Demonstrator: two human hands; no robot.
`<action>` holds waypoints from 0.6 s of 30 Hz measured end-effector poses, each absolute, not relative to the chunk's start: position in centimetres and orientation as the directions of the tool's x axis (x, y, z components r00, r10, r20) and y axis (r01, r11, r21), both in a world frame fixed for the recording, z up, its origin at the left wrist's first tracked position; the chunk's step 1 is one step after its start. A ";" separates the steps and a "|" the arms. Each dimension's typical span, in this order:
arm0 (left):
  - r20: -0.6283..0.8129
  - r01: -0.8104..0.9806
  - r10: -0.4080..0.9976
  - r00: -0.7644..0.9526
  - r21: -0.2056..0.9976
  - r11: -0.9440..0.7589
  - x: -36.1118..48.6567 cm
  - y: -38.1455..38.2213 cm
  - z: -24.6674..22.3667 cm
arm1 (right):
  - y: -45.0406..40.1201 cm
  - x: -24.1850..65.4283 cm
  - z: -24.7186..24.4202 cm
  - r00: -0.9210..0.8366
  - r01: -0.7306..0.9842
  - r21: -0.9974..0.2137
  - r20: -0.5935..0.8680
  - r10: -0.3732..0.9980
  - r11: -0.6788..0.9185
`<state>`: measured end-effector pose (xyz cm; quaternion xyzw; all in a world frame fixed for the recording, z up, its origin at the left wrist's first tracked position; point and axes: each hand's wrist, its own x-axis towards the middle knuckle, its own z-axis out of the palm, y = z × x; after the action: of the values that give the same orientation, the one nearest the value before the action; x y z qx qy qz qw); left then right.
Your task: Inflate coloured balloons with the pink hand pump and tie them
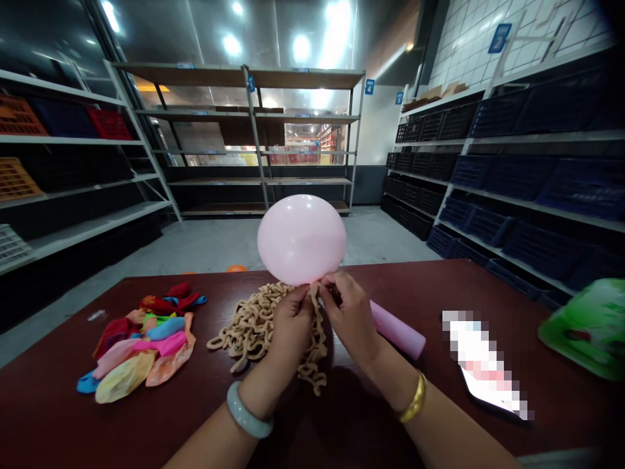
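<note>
Pink balloon [301, 240] above the fingers
Left fingers [297, 296] and right fingers [338, 281] pinched closed at its neck; tan chain [256, 320] beneath them.

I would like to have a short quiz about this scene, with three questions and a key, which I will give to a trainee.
1. Multiple choice: at the lower edge of which thing are the left grip and the right grip?
A) green packet
B) pale pink balloon
C) lilac cylinder

2. True or false: the uninflated balloons lie to the left of the tan cord pile.

3. Fill in: the gold bangle is worn on the person's ____ wrist.

Key: 1. B; 2. True; 3. right
</note>
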<state>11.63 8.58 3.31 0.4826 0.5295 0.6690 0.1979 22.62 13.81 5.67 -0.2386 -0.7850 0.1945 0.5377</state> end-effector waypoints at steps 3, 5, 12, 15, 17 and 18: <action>0.434 0.224 0.775 -0.460 0.901 -0.371 11.5 8.4 3.7 | 14.0 22.8 5.8 -0.371 0.113 -0.525 0.765 0.526 0.844; 0.448 0.241 0.765 -0.462 0.894 -0.378 11.5 8.3 4.0 | 14.2 22.9 5.8 -0.376 0.068 -0.543 0.763 0.526 0.837; 0.507 0.326 0.746 -0.433 0.859 -0.395 11.3 8.4 3.8 | 15.0 22.4 5.5 -0.428 -0.220 -0.818 0.571 0.700 0.532; 0.530 0.353 0.750 -0.396 0.842 -0.409 10.9 8.6 3.5 | 15.3 22.3 5.6 -0.474 -0.327 -0.866 0.496 0.728 0.377; 0.538 0.373 0.756 -0.373 0.833 -0.409 10.7 8.6 3.5 | 15.4 22.3 5.7 -0.491 -0.340 -0.887 0.451 0.746 0.312; 0.541 0.385 0.758 -0.364 0.828 -0.406 10.7 8.6 3.5 | 15.4 22.4 5.8 -0.497 -0.326 -0.898 0.429 0.754 0.296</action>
<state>10.68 8.62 3.50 0.5447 0.5248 0.6375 0.1463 22.38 15.41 5.80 -0.1644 -0.6510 0.5699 0.4736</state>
